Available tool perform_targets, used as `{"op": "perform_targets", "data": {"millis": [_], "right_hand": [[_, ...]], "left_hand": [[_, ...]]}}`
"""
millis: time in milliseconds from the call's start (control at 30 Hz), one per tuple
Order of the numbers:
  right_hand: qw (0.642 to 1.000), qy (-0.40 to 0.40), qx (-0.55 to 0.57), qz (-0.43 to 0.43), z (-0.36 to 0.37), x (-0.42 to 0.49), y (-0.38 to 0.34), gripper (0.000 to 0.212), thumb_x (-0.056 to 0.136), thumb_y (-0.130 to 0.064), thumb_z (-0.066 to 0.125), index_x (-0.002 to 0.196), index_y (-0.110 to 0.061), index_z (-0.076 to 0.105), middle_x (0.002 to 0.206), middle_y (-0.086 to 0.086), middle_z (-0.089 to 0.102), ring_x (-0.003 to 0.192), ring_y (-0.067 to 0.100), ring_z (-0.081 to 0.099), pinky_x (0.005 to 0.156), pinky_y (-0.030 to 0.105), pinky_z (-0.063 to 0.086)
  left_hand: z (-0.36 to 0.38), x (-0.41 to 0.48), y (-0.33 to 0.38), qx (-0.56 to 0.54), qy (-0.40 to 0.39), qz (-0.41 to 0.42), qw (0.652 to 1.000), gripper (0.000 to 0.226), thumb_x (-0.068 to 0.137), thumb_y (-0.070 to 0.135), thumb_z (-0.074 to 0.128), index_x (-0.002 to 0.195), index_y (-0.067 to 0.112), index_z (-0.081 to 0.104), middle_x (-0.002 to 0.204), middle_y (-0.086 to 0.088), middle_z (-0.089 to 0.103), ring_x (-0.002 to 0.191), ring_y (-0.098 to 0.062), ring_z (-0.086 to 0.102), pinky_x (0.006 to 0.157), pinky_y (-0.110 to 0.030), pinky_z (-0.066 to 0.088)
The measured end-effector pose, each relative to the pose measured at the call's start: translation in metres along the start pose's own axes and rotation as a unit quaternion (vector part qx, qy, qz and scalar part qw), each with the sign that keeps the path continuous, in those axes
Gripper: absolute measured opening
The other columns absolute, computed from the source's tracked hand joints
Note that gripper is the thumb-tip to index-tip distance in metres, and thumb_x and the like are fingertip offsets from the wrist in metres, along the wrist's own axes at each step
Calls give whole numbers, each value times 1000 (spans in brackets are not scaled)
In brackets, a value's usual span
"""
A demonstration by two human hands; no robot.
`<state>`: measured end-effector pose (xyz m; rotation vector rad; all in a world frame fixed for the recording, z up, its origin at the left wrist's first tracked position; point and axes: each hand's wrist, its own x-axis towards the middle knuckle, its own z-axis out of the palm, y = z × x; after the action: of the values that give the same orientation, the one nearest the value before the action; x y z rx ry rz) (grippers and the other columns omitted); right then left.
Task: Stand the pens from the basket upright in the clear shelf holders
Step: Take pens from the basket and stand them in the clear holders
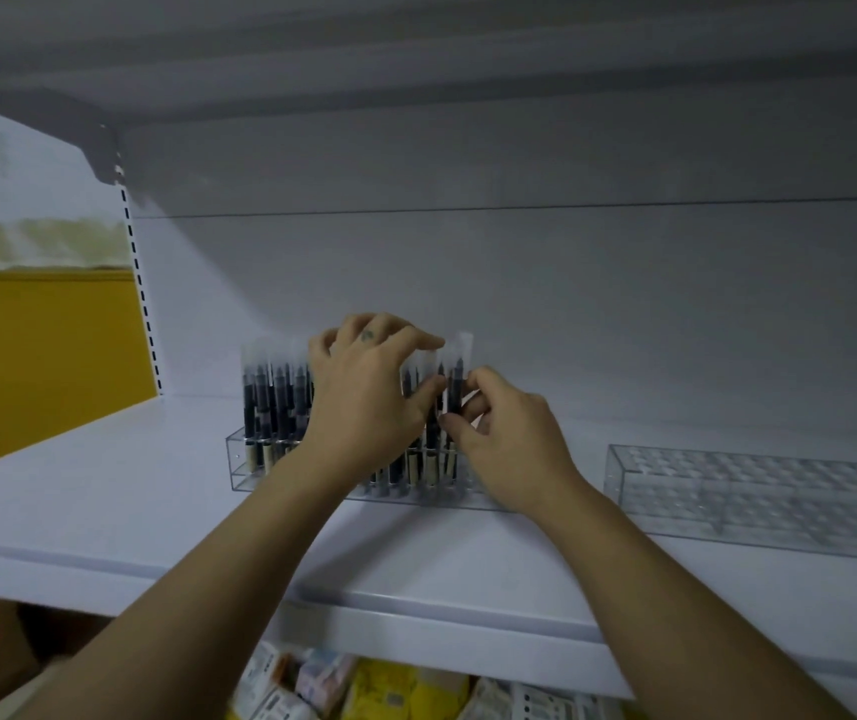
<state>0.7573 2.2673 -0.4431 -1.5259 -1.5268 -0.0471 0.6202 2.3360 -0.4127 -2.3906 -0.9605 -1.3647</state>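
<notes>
Left hand (364, 402), right hand (512, 439) on upright pens (270, 394) in clear holder (238, 462)

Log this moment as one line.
left hand: holds standing pens | right hand: pinches one pen upright in first holder | second holder: empty

Clear glossy plastic holder (239, 462), frosted plastic caps on dark pens (260, 392), smooth matt white shelf (104, 491)

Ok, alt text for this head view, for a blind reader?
Two bare hands work at a clear plastic pen holder on a white shelf: the right hand pinches a black upright pen at its right end, the left hand lies over neighbouring pens. A second clear holder, empty, sits further right.
</notes>
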Motion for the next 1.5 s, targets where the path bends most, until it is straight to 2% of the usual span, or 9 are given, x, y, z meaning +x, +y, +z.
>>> {"op": "perform_targets", "data": {"millis": [100,267,367,700,933,1033,1233,1367,1500], "right_hand": [[1000,-12,-20,-10,-1,0,-2,12,94,-28,60,99,-27,49,81,-9,60,62,8,52,53,22,38],[1000,-16,-22,-4,0,-1,-3,11,94,-28,59,105,-24,57,83,-4,64,69,16,59,64,35,52],[1000,-16,-18,10,0,0,-2,8,94,-29,60,99,-25,57,82,-7,64,66,13,58,62,31,50],[997,-17,-66,24,-4,-5,-8,18,84,-38,70,91,-21,67,79,-5,67,69,14,59,67,32,52],[997,-3,-54,57,-15,-2,-22,35,83,-36,74,110,-23,57,81,-8,66,74,9,61,67,26,51],[996,-4,-68,58,-19,-10,-28,42,83,-38,73,117,-22,52,93,-6,61,81,12,59,68,24,47],[994,7,-104,27,-36,-34,-33,68,81,-44,72,139,-27,42,132,-6,52,120,16,49,101,37,44],[991,-7,-134,-3,-50,-71,-37,72,84,-46,68,146,-31,33,146,-8,40,134,17,36,112,38,34],[990,-30,-140,-17,-52,-120,-34,68,85,-48,66,144,-36,34,146,-13,39,133,13,36,110,31,32]], "left_hand": [[0,1,1,0,-5,9,1000,33,85,41,67,117,34,64,122,10,58,125,-17,39,103,-39,18],[-2,-1,0,-11,-16,16,1000,36,84,41,63,118,32,64,120,8,61,125,-21,44,112,-52,21],[-4,-3,-2,-15,-22,12,1000,37,85,39,62,121,31,63,121,7,61,126,-21,44,113,-57,18],[-10,-5,1,-13,-41,16,999,46,84,43,52,128,29,59,129,7,58,131,-20,40,115,-54,18],[-24,-13,6,8,-72,25,997,57,88,39,61,142,32,42,141,8,48,138,-18,31,118,-51,12],[-31,-16,10,7,-79,31,996,59,89,40,59,144,34,38,145,9,44,141,-18,27,119,-51,7],[-48,-31,18,-6,-73,49,996,57,89,38,60,143,32,41,145,8,45,141,-16,28,120,-48,7],[-56,-65,26,-31,-65,74,995,55,87,35,63,139,27,48,141,4,50,137,-20,36,119,-46,15],[-55,-111,34,-69,-79,84,991,54,87,40,58,137,22,51,138,2,53,134,-22,40,113,-41,30]]}}
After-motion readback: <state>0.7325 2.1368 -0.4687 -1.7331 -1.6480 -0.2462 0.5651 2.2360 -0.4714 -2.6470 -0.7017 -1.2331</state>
